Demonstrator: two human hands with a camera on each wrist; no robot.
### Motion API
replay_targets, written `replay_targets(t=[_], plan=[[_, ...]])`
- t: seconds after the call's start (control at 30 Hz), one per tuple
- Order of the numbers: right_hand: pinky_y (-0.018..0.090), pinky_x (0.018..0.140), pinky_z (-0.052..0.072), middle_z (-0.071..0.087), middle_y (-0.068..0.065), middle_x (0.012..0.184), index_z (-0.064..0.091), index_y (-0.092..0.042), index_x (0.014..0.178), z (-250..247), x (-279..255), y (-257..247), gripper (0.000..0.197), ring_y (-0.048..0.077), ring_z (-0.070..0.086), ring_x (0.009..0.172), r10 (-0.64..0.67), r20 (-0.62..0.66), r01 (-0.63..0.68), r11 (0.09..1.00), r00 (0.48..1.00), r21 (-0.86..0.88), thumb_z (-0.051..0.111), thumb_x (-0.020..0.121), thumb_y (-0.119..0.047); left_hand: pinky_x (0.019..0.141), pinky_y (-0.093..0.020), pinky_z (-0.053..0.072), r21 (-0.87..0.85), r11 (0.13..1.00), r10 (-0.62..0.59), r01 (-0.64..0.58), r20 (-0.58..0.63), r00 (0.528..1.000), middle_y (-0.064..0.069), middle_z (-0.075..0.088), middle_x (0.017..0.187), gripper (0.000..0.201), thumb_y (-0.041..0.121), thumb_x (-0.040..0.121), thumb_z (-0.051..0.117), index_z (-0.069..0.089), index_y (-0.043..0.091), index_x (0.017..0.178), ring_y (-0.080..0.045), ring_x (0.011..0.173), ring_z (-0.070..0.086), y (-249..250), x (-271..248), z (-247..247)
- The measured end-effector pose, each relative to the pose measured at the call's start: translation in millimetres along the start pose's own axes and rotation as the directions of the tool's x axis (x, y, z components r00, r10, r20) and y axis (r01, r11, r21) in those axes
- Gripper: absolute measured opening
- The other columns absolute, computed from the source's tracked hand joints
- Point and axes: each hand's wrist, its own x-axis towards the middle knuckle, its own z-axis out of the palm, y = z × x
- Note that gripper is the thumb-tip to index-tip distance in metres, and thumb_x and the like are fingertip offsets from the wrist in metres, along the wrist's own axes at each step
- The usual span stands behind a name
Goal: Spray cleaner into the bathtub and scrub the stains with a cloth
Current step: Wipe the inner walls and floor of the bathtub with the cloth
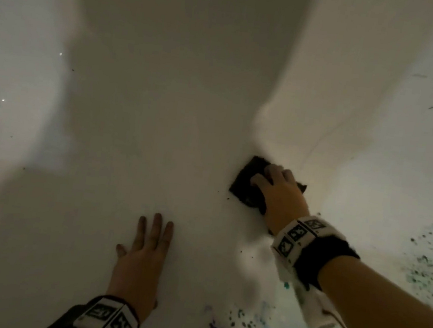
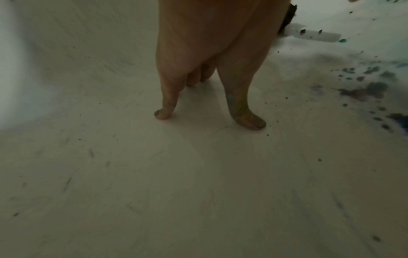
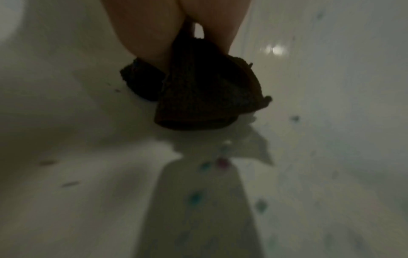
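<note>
Here the bathtub (image 1: 163,103) filled nearly the whole head view, its white floor mostly bare, with small dark specks scattered on it. Teal and purple stains (image 1: 427,268) were seen on the right wall and on the floor near the right forearm, well apart from the place that was being rubbed. No spray bottle was shown in any view, so the step in hand was judged to be the scrubbing and not the spraying.

The dark cloth (image 1: 248,178) was pressed against the tub where the floor curves up into the right wall. It was held under the right hand (image 1: 279,195), whose fingers were curled over its upper edge; in the right wrist view the cloth (image 3: 198,97) was seen folded and bunched under the palm. The left hand (image 1: 143,252) was laid flat on the tub floor with straight, spread fingers, holding nothing, apparently as a support for the body.

For the next move, the cloth would probably need to be drawn back toward the coloured spots, with firm pressure kept on it.
</note>
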Motion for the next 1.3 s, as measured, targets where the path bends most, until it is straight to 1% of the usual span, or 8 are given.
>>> replay_targets(t=[0.2, 0.33, 0.47, 0.63, 0.77, 1.0, 1.17, 1.3], plan=[[0.041, 0.079, 0.053, 0.047, 0.013, 0.131, 0.06, -0.016, 0.115, 1.1, -47.2, -36.2, 0.052, 0.035, 0.049, 0.108, -0.357, 0.281, 0.348, 0.934, 0.891, 0.084, 0.076, 0.066, -0.006, 0.111, -0.055, 0.017, -0.013, 1.0, -0.011, 0.011, -0.002, 1.0, -0.005, -0.044, 0.142, 0.12, 0.022, 0.079, 0.071, -0.032, 0.008, 0.138, -0.033, 0.139, -0.025, 0.1, -2.9, -0.4], [0.025, 0.049, 0.049, 0.057, 0.004, 0.09, 0.055, -0.035, 0.087, -44.1, -25.4, -25.0, 0.014, 0.014, 0.059, 0.066, -0.073, -0.232, 0.156, 0.918, 0.97, 0.364, 0.065, 0.085, -0.025, 0.112, -0.054, 0.017, -0.04, 0.999, -0.019, 0.017, -0.038, 0.999, -0.002, -0.046, 0.137, 0.118, 0.021, 0.08, 0.071, -0.037, 0.005, 0.126, -0.033, 0.139, -0.025, 1.7, -4.4, -0.7], [0.043, 0.061, 0.053, 0.053, 0.025, 0.111, 0.062, -0.011, 0.105, -85.3, 25.4, -5.7, 0.03, 0.042, 0.055, 0.096, -0.083, -0.48, 0.125, 0.991, 0.873, 0.056, 0.064, 0.076, -0.001, 0.113, -0.055, 0.013, -0.069, 0.998, -0.019, 0.016, -0.05, 0.999, 0.0, -0.048, 0.126, 0.118, 0.018, 0.08, 0.071, -0.039, 0.009, 0.121, -0.032, 0.138, -0.027, 1.5, -5.5, 1.1], [0.04, 0.103, 0.037, 0.02, 0.012, 0.148, 0.037, -0.024, 0.138, -19.6, 21.2, -18.7, 0.05, 0.036, 0.03, 0.129, -0.037, 0.222, 0.05, 0.997, 0.974, -0.051, 0.051, 0.091, -0.017, 0.113, -0.054, 0.013, -0.045, 0.999, -0.011, 0.008, -0.081, 0.997, -0.003, -0.048, 0.127, 0.12, 0.019, 0.079, 0.071, -0.04, 0.01, 0.124, -0.032, 0.139, -0.026, 0.3, -4.3, 4.9], [0.038, 0.1, 0.038, 0.029, 0.004, 0.143, 0.045, -0.024, 0.131, 13.4, -19.0, -45.9, 0.045, 0.029, 0.036, 0.119, -0.089, 0.153, 0.063, 0.984, 0.984, 0.169, 0.053, 0.089, -0.012, 0.112, -0.055, 0.015, -0.016, 1.0, -0.005, 0.004, -0.079, 0.997, -0.006, -0.041, 0.145, 0.121, 0.021, 0.079, 0.073, -0.032, 0.015, 0.14, -0.033, 0.139, -0.025, -0.8, -2.9, 5.3], [0.041, 0.091, 0.044, 0.03, 0.005, 0.143, 0.05, -0.018, 0.126, 19.7, -104.2, -62.0, 0.043, 0.03, 0.032, 0.122, -0.438, 0.561, 0.397, 0.895, 0.703, 0.202, 0.054, 0.086, -0.004, 0.111, -0.056, 0.015, -0.043, 0.999, 0.005, -0.01, -0.102, 0.995, -0.006, -0.035, 0.149, 0.124, 0.019, 0.074, 0.077, -0.026, 0.017, 0.144, -0.031, 0.14, -0.023, -1.5, -2.2, 7.3], [0.032, 0.076, 0.046, 0.048, 0.007, 0.117, 0.058, -0.019, 0.109, -18.6, -64.8, -23.1, 0.021, 0.025, 0.05, 0.095, -0.038, 0.123, 0.003, 0.962, 0.992, 0.271, 0.055, 0.088, -0.021, 0.111, -0.057, 0.014, -0.058, 0.998, 0.006, -0.012, -0.107, 0.994, -0.005, -0.035, 0.149, 0.127, 0.021, 0.072, 0.079, -0.025, 0.018, 0.144, -0.03, 0.14, -0.023, -1.6, -0.8, 6.4], [0.039, 0.089, 0.04, 0.037, 0.015, 0.127, 0.051, -0.015, 0.121, -18.4, -35.7, 16.3, 0.043, 0.036, 0.043, 0.11, 0.178, 0.149, -0.187, 0.981, 0.973, 0.051, 0.06, 0.08, -0.009, 0.111, -0.057, 0.015, -0.061, 0.998, 0.01, -0.017, -0.103, 0.995, -0.005, -0.034, 0.149, 0.127, 0.021, 0.071, 0.079, -0.024, 0.018, 0.144, -0.031, 0.14, -0.022, -1.6, -0.9, 6.8]])
